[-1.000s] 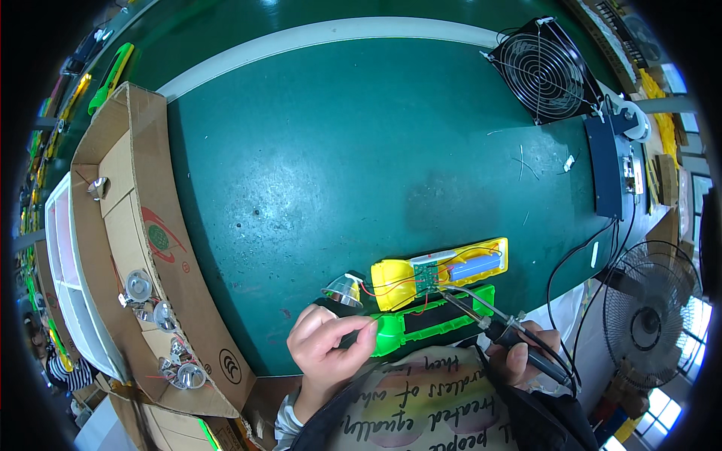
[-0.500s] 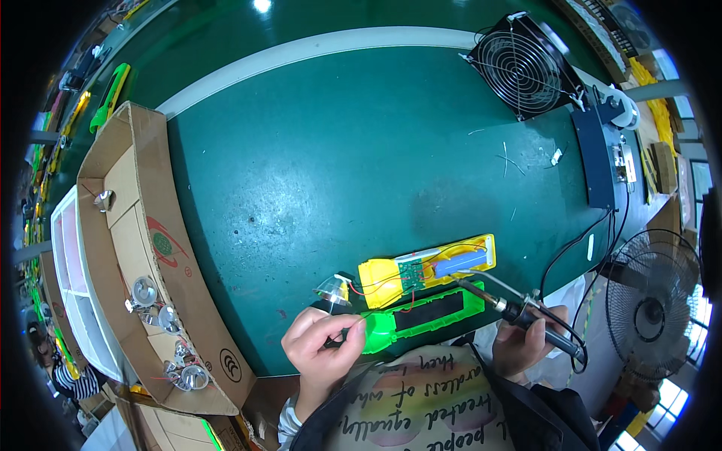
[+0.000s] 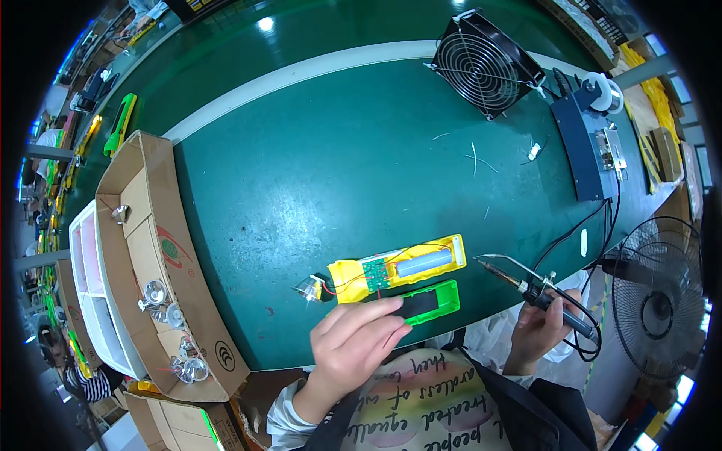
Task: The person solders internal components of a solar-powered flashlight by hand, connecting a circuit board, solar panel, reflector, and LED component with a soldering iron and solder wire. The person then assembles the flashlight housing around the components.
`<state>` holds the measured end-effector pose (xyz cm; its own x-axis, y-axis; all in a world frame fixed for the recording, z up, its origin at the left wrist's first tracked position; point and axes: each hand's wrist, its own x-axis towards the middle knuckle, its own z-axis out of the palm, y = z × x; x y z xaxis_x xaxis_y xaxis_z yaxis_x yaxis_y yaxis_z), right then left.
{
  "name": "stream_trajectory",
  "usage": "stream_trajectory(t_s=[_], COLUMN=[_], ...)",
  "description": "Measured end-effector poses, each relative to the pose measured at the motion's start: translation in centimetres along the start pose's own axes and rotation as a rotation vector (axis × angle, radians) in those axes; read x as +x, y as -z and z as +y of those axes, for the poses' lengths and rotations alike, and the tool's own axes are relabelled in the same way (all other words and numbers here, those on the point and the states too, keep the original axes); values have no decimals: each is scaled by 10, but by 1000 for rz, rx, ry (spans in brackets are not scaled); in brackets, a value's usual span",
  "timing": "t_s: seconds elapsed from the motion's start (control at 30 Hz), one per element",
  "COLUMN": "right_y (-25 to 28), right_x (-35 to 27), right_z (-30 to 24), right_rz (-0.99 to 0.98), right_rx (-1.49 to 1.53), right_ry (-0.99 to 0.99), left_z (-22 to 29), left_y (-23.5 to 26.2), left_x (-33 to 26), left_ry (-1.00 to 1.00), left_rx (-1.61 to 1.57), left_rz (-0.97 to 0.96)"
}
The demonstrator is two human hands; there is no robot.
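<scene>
My left hand (image 3: 355, 343) lies over the near-left end of a green plastic casing half (image 3: 450, 299) with a black panel, its fingers closed on it and its thumb hidden. Beyond it rests a yellow casing half (image 3: 348, 275), holding a green circuit board (image 3: 375, 273) and a blue cylindrical battery (image 3: 423, 263). Red and black wires run from the board to a small clear reflector lamp (image 3: 309, 288) on the left. In my right hand (image 3: 538, 334) is a soldering iron (image 3: 535, 295) with a thin feed tube, its tip just right of the yellow half, apart from it.
A cardboard box (image 3: 180, 301) with several reflector lamps stands at the left, beside a white divided tray (image 3: 94, 301). A black fan (image 3: 485, 66) and a dark blue solder unit (image 3: 577, 146) with a spool occupy the far right. Wire scraps (image 3: 475, 159) lie on the green tabletop.
My left hand has gone from a pinch beside the green half to lying over its end. The soldering iron's tip has moved off the yellow half. The whole view has shifted.
</scene>
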<state>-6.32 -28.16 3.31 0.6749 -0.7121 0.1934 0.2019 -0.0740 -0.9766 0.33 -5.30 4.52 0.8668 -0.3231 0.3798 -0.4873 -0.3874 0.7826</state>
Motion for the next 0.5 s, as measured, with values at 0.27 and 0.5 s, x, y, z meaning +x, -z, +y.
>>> stream_trajectory(t_s=[0.27, 0.5], right_y=[21, 22], right_x=[4, -3], right_z=[4, 7], right_rz=[22, 7], right_rx=[61, 43], right_ry=[-106, -170], left_z=[1, 5], left_y=[-26, -32], left_x=[-2, -8], left_ry=[-26, -20], left_rx=[39, 203], left_rz=[-117, -104])
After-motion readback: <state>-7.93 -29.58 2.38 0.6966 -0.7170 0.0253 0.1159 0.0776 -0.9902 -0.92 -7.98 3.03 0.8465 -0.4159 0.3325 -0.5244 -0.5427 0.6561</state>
